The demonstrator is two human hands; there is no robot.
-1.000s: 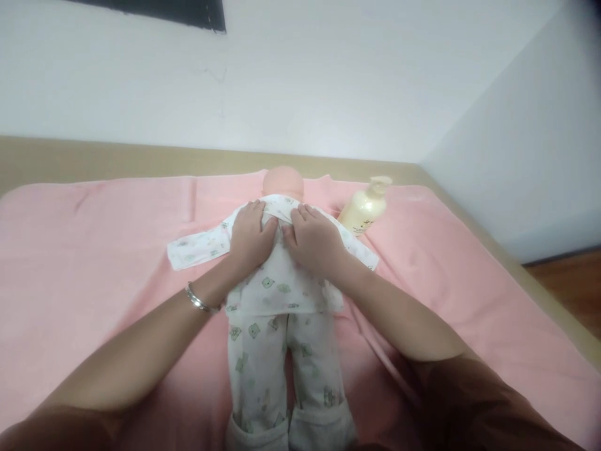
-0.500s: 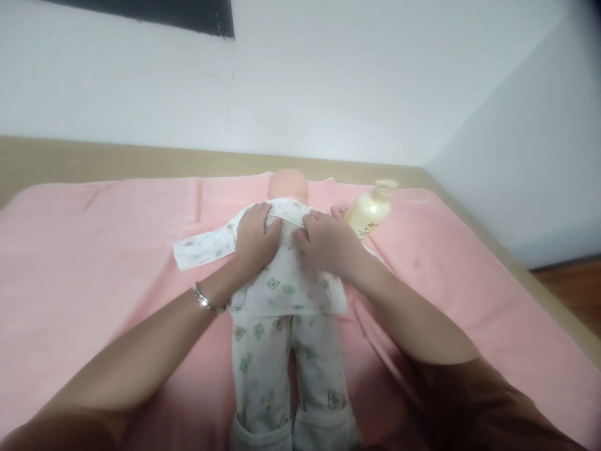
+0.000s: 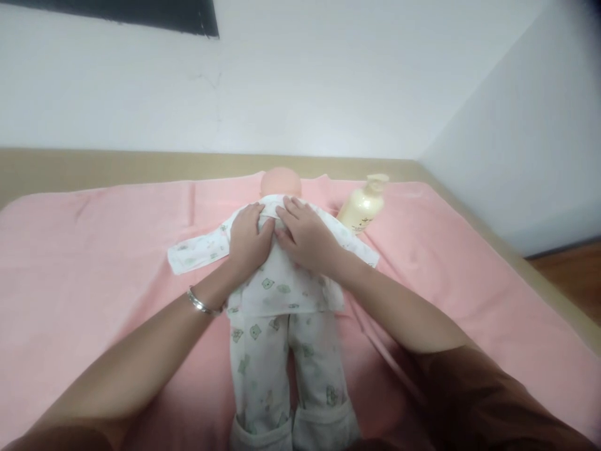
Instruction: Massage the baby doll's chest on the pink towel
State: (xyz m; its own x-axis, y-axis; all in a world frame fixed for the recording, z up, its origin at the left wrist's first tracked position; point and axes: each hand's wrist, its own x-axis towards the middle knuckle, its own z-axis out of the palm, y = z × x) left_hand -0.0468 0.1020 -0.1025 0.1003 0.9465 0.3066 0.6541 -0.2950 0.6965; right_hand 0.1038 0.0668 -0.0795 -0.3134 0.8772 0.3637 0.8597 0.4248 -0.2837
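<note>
A baby doll (image 3: 280,181) lies on a pink sheet, its bald head at the far end. It wears a white printed top (image 3: 291,289) and matching trousers (image 3: 263,363) with turned-up cuffs. My left hand (image 3: 251,238) rests open on the left side of the upper torso, a silver bangle on that wrist. On the right side, my right hand (image 3: 307,235) lies flat with fingers stretched toward the collar. Both hands touch the cloth, and neither grips anything. The doll's sleeves spread out to either side.
A pale yellow pump bottle (image 3: 364,203) leans beside the doll's right-hand sleeve. The pink sheet (image 3: 94,250) covers a tan surface (image 3: 141,166) that meets a white wall (image 3: 305,81) at the back. A dark panel (image 3: 117,12) shows at upper left.
My right hand has moved left across the doll's upper torso, and its fingers now lie flatter. The right-hand sleeve shows more fully. My left hand stays in place.
</note>
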